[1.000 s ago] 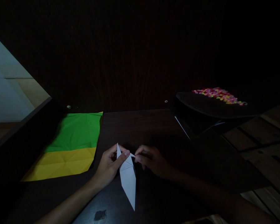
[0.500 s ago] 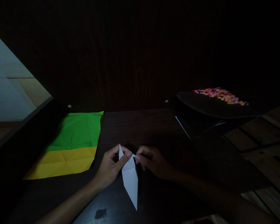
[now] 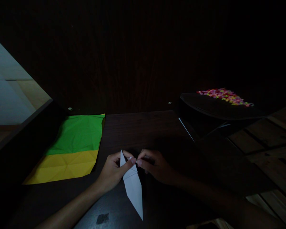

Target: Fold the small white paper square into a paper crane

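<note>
A folded white paper figure point(image 3: 133, 189), long and pointed toward me, lies on the dark wooden table point(image 3: 143, 130). My left hand point(image 3: 114, 171) pinches its upper part, thumb on top of the fold, with one white point sticking up between the fingers. My right hand point(image 3: 154, 166) pinches a small flap at the paper's right upper corner, fingertips meeting those of the left hand.
A creased green sheet point(image 3: 79, 133) lies over a yellow sheet point(image 3: 64, 165) at the left of the table. A dark box point(image 3: 205, 111) at the right carries a patch of small multicoloured pieces point(image 3: 225, 96). Wooden slats point(image 3: 271, 140) show at far right.
My right fingers have closed in toward the left thumb, folding the small side flap inward. The paper's lower tip has slid slightly toward me and to the right.
</note>
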{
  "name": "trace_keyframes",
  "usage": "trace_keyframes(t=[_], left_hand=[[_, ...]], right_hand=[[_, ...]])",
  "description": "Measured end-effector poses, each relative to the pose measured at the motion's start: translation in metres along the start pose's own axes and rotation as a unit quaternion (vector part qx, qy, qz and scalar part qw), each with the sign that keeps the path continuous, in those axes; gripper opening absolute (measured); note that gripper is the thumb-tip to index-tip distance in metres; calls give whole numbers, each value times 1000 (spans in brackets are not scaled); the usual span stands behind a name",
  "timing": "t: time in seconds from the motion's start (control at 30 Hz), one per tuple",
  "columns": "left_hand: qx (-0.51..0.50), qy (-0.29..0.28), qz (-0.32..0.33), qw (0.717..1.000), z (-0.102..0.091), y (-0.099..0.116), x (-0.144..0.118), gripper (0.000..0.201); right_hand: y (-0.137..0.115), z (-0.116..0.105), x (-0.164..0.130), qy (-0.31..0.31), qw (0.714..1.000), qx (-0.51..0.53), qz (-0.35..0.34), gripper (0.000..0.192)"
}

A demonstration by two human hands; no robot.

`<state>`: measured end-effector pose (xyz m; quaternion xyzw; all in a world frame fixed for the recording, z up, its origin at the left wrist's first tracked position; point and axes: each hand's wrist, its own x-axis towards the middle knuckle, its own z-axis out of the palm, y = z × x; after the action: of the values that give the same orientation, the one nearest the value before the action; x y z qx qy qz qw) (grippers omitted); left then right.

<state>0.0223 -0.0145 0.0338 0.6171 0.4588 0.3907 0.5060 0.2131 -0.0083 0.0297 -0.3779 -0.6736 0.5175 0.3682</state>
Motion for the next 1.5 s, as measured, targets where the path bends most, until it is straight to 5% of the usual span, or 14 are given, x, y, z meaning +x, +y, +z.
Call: trace_keyframes(t=[0.67,1.2,1.5], left_hand=[[-10,61,-15,998,0,2,1,23],[-19,37,-16,999,1,2,0,22],[-7,46,-19,999,2,6,1,23]], right_hand=[[3,-6,0,47,992,-83,-86,12],[5,-1,-1,93,960,-159,-212,9],[5,-2,-3,74,969,-151,-181,8]])
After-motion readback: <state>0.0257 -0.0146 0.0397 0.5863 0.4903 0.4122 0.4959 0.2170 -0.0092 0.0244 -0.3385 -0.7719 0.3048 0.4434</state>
